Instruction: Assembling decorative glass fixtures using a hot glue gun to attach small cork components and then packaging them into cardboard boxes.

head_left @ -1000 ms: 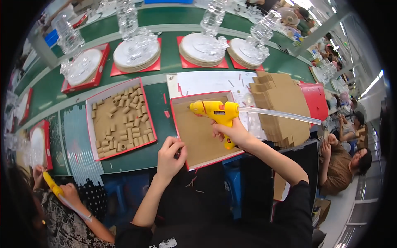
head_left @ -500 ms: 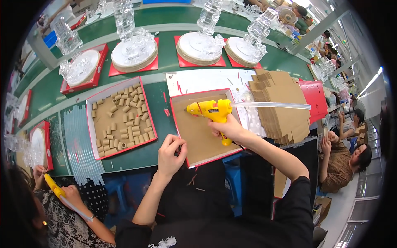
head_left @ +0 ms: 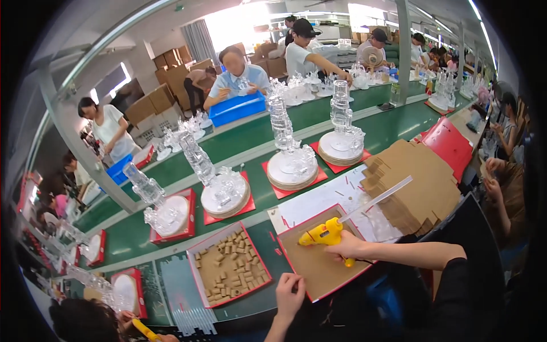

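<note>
A stack of brown folded cardboard boxes [head_left: 419, 185] lies just beyond the right hand [head_left: 348, 247]; brown cardboard cartons [head_left: 165, 85] stand far beyond it.

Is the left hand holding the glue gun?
No, the right hand grips the yellow glue gun; the left hand rests empty at the tray edge.

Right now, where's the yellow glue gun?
In the right hand, over the red-edged cardboard tray, right of the tray of small cardboard pieces.
</note>
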Demonstrator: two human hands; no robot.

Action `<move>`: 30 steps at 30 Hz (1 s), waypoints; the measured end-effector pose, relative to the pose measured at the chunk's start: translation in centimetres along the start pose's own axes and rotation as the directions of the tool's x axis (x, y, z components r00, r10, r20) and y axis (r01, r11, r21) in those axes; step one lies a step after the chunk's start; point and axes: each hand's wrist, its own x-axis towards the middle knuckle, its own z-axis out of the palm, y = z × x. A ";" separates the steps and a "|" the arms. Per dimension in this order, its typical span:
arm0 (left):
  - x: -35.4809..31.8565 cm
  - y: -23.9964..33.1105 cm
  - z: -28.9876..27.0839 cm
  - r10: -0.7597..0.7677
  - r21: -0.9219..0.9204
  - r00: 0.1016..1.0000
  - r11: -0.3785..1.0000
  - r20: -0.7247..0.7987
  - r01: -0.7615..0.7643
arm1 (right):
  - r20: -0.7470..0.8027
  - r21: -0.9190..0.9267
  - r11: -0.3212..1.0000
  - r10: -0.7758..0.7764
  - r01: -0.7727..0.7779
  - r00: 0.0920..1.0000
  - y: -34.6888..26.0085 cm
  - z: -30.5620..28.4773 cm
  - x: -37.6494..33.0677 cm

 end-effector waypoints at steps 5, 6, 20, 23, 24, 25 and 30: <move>0.4 -0.5 -0.3 -0.019 0.014 1.000 1.000 -0.012 0.019 | 0.030 0.016 0.999 0.032 -0.032 0.999 -0.6 0.0 0.6; 0.5 -0.4 -0.2 -0.018 0.007 1.000 1.000 -0.018 0.018 | 0.025 0.026 0.998 0.048 -0.049 0.999 -0.5 0.0 0.6; 0.1 -0.5 0.0 -0.068 -0.018 0.998 0.998 -0.008 0.068 | 0.034 -0.095 0.993 -0.074 0.077 0.997 -0.9 -1.0 -0.7; -0.1 -0.2 -0.2 -0.076 -0.006 0.997 0.997 0.005 0.076 | 0.024 -0.065 0.987 -0.143 0.144 0.989 -0.9 -1.9 -2.3; -0.2 -0.2 -0.1 -0.070 -0.007 0.998 0.998 -0.001 0.070 | 0.033 0.002 0.984 -0.178 0.178 0.984 0.0 -2.5 -2.4; -0.2 -0.2 0.0 -0.067 -0.010 0.998 0.998 -0.004 0.067 | 0.038 0.070 0.976 -0.208 0.205 0.977 0.5 -2.8 -2.5; 0.9 -0.2 0.6 -0.018 0.027 0.999 0.999 -0.036 0.019 | -0.041 0.069 0.992 -0.102 0.105 0.994 1.4 -5.8 -2.7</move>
